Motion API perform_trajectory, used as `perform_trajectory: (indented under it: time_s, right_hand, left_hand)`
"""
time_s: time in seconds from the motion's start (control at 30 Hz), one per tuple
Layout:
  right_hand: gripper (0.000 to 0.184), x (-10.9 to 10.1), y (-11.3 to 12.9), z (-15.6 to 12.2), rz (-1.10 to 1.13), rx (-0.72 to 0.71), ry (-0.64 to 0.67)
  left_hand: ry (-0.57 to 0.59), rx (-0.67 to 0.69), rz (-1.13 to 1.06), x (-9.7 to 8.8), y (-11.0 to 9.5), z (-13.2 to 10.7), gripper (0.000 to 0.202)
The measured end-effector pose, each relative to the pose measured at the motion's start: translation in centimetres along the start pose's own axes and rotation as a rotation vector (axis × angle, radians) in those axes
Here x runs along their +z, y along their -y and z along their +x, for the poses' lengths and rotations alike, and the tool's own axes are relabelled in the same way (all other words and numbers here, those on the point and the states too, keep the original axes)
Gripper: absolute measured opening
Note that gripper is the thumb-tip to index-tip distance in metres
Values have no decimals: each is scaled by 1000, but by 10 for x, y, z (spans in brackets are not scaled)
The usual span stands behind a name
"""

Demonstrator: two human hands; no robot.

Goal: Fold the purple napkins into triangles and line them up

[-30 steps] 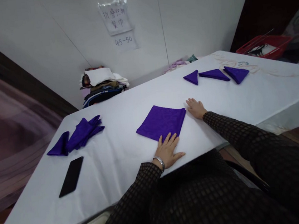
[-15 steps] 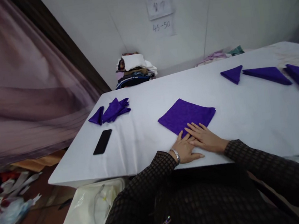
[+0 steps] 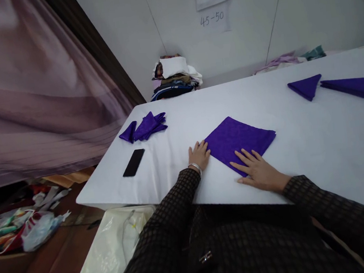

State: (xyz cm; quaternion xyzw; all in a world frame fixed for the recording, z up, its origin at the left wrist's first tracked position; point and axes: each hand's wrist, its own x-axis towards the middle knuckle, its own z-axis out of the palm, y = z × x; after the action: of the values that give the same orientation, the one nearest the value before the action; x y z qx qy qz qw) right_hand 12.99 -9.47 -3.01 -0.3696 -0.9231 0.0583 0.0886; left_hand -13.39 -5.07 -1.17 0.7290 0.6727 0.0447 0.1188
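Note:
A purple cloth napkin, folded into a diamond, lies flat before me on the white-covered table. At its left corner rests my left hand, palm down, fingertips touching the edge; the hand looks open. My right hand lies open on the napkin's near right side, with fingers spread across the cloth. Neither hand grips anything that I can see. A silvery bracelet circles my left wrist.
Folded purple napkins and a black phone lie on the table's left side. Further folded napkins are at the far right. Stacked clothes stand behind the far edge, by a wall with paper signs.
My left hand has moved left from beside my right hand to the napkin's left corner. My right hand stays on the napkin. The camera view has shifted.

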Motion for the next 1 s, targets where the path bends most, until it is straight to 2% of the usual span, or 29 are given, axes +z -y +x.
perform_trajectory:
  time_s: [0.2, 0.3, 0.37, 0.43, 0.5, 0.53, 0.57, 0.63, 0.73, 0.9, 1.0]
  right_hand:
    - [65, 1, -1, -1, -4, -12, -10]
    - [65, 2, -2, -1, -2, -12, -14]
    - [65, 2, -2, -1, -1, -13, -19]
    - [64, 3, -2, -1, 0, -14, -29]
    - [65, 5, -2, -1, 0, -16, -35]
    - [65, 5, -2, -1, -1, -17, -36]
    - [65, 6, -3, -1, -3, -19, -36]
    - [65, 6, -3, -1, -2, -25, -39]
    - [65, 6, -3, -1, 8, -23, -43]
    - [65, 5, -2, -2, 26, -18, -41]
    - [65, 4, -2, -1, 19, -19, -40]
  left_hand:
    - [-3, -171, -12, -13, 25, 26, 46]
    - [-34, -215, -44, -21, 24, 30, 43]
    - [-78, -231, -48, -23, 11, 25, 46]
    - [-128, -188, -40, -19, -12, 14, 52]
    - [-147, -41, -30, -9, -39, -1, 55]
    - [-147, 103, -9, -3, -51, -9, 59]
    - [-137, 190, 2, 3, -60, -14, 59]
    - [-92, 235, 5, 12, -67, -21, 55]
    - [-31, 156, -14, 13, -52, -15, 51]
    - [-11, -68, -37, -3, -2, 11, 50]
    - [-21, -191, -41, -10, 18, 25, 50]
